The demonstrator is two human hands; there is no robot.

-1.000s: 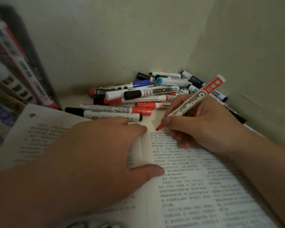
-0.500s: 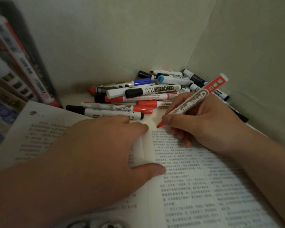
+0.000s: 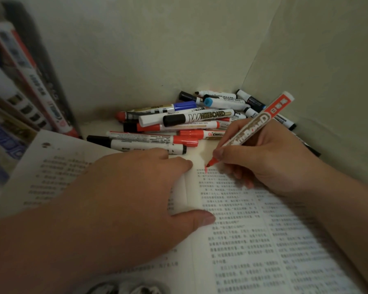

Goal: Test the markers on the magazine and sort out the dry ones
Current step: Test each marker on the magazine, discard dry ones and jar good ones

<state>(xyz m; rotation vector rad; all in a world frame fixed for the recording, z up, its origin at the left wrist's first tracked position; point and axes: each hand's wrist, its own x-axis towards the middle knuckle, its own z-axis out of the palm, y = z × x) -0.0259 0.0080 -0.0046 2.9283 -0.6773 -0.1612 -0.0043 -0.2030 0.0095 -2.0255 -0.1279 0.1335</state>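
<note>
- The fingers of your right hand (image 3: 270,164) pinch a red marker (image 3: 253,129) lettered "WHITEBOARD"; its tip touches the magazine (image 3: 253,240) just below them.
- Your left hand (image 3: 123,192) lies flat, fingers spread, on the fold.
- Beyond your fingers, one black-capped marker (image 3: 200,117) in the pile (image 3: 153,141) also reads "WHITEBOARD".

Single head-worn view, looking forward and down, close over the open magazine (image 3: 253,240), facing a wall corner (image 3: 243,84)
</note>
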